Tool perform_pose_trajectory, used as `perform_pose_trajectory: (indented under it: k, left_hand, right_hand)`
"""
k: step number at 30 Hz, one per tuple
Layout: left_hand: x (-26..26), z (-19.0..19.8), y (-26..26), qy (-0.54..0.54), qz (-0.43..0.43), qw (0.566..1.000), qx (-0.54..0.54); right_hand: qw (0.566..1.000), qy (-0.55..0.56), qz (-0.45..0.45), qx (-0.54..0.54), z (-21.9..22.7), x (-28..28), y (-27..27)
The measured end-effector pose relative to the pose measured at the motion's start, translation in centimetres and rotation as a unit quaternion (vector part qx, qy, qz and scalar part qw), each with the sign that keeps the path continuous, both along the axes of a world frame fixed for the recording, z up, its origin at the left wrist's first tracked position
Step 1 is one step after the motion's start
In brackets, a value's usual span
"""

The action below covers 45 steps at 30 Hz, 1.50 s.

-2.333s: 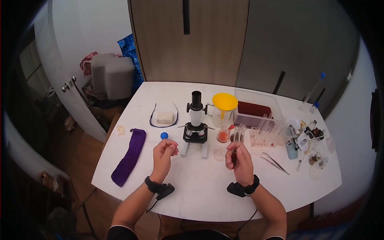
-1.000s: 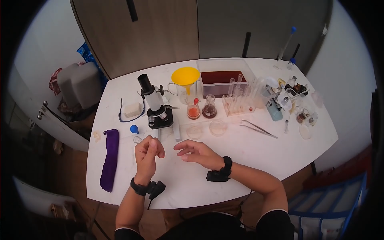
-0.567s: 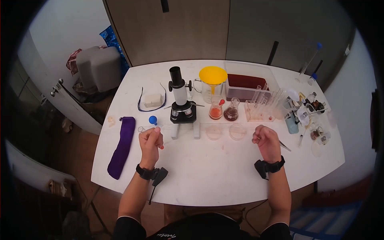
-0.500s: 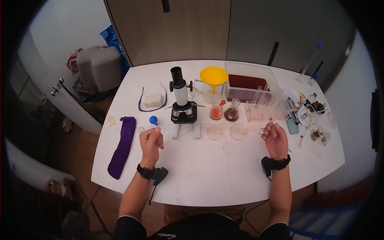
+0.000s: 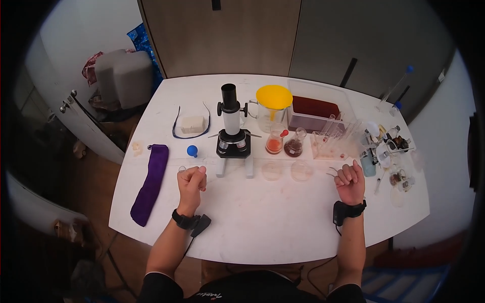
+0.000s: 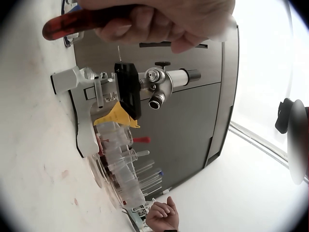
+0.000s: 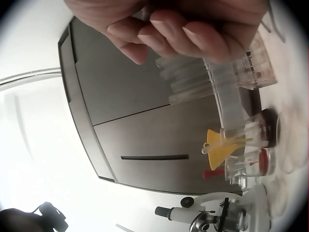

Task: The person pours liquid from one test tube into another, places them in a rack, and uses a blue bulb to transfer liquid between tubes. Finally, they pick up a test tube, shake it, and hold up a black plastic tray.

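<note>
My left hand (image 5: 191, 188) grips a glass tube with red contents (image 6: 67, 25); its rounded red end sticks out of the fist in the left wrist view. The tube's clear rim (image 5: 182, 168) shows above the hand in the head view. Off to the right, my right hand (image 5: 350, 183) hangs with loosely curled fingers, and nothing is seen in it. Metal tweezers (image 5: 332, 171) lie partly hidden behind that hand. Between and beyond the hands stands a microscope (image 5: 232, 126), with two flat glass dishes (image 5: 272, 170) beside it.
Behind are a yellow funnel (image 5: 274, 97) in a jug, a plastic bin (image 5: 316, 108), two flasks (image 5: 294, 147) and a tube rack (image 5: 328, 148). A purple pouch (image 5: 150, 184), blue bulb (image 5: 192, 150) and glasses (image 5: 191, 136) are on the left; cluttered glassware (image 5: 401, 179) is at right.
The right hand no longer holds the tube it had at first; it came near the left hand, then moved away to the right. The left hand has stayed nearly still lately.
</note>
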<state>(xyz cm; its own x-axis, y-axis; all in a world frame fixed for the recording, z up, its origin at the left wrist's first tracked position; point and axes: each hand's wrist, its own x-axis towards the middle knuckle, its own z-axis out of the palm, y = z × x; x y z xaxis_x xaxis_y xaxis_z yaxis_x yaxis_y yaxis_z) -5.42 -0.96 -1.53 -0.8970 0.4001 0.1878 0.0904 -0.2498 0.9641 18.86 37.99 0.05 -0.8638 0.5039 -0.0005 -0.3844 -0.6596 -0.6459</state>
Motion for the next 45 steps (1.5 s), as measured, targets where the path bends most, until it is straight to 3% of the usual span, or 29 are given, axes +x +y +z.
perform_pose_trajectory:
  k: [9, 25, 45]
  left_hand:
    - [0.2, -0.6, 0.2, -0.006, -0.001, 1.0, 0.011]
    - [0.3, -0.8, -0.1, -0.01, 0.021, 1.0, -0.004]
    - [0.0, -1.2, 0.1, -0.013, -0.011, 1.0, -0.013]
  right_hand:
    - [0.998, 0.019, 0.02, -0.058, -0.8, -0.1, 0.7]
    - [0.998, 0.0, 0.053, -0.02, -1.5, -0.7, 0.5]
    - [0.998, 0.008, 0.065, -0.011, -1.8, -1.0, 0.3]
